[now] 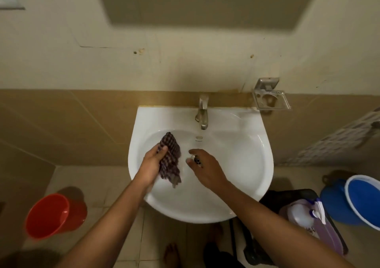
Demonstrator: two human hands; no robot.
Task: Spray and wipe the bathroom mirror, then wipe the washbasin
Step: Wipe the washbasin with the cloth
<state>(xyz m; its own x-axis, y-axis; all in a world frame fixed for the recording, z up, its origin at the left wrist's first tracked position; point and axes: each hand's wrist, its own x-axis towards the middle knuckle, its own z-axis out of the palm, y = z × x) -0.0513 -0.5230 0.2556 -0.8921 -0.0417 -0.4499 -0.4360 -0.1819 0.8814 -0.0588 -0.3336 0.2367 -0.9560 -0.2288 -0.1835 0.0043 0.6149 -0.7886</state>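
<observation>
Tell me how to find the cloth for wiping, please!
Look at the white washbasin on the wall, under the metal tap. Inside its bowl, on the left side, the person's left hand grips the checked cloth. It is the only dark, patterned, floppy thing in the smooth white bowl; the right hand beside it does not touch it.

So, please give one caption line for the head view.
Left hand grips checkered cloth inside white washbasin; right hand hovers beside it.
</observation>
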